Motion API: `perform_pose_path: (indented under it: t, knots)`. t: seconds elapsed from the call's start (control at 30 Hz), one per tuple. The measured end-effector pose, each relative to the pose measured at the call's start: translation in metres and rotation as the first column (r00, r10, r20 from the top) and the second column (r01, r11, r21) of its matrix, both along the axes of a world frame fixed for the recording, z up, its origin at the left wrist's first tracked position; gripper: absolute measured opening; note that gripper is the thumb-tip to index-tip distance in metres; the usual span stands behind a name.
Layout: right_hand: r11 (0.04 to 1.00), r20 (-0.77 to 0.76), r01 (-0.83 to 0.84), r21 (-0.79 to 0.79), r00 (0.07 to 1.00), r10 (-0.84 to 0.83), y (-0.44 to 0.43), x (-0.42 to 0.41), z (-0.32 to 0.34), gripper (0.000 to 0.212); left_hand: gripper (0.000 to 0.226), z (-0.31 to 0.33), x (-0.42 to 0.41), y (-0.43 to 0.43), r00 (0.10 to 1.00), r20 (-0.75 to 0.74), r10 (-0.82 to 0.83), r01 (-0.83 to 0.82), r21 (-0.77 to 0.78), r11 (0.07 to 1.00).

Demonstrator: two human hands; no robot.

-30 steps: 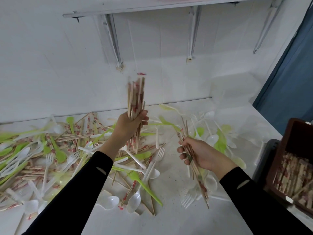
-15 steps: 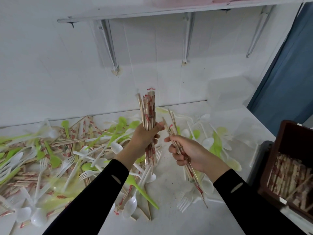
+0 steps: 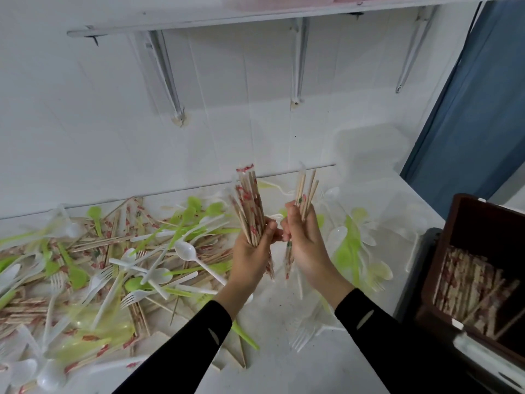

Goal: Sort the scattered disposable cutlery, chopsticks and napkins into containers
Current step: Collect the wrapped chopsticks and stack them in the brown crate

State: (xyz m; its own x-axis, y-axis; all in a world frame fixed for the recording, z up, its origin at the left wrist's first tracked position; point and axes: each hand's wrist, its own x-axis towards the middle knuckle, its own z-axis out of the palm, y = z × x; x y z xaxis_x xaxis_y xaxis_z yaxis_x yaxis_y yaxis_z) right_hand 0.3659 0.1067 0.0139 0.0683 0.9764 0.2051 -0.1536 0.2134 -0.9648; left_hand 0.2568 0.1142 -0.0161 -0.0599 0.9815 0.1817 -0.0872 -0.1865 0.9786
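Wooden chopstick bundle upright, left hand fingers curled round it | right hand fingers grip smaller bunch

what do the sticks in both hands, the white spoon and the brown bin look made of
Chopsticks: pale, matte, likely bamboo or wood; some in thin red-printed wrappers. White spoon: smooth, slightly glossy plastic. Brown bin: smooth dark walls, probably rigid plastic.
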Motion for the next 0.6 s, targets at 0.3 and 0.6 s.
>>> perform_pose_path:
  t: [0.3, 0.6]
  knots:
    - [0.974, 0.220, -0.035, -0.224, 0.972, 0.086, 0.001, 0.009, -0.056, 0.017, 0.013, -0.038, -0.013, 0.002, 0.936, -0.335, -0.112, 0.068, -0.141, 0.988]
    - [0.976, 0.199, 0.027, -0.217, 0.980, 0.017, 0.001, 0.044, 0.047, 0.026, 0.029, 0.050, 0.033, 0.021, 0.916, -0.289, -0.278, 0.264, -0.088, 0.961]
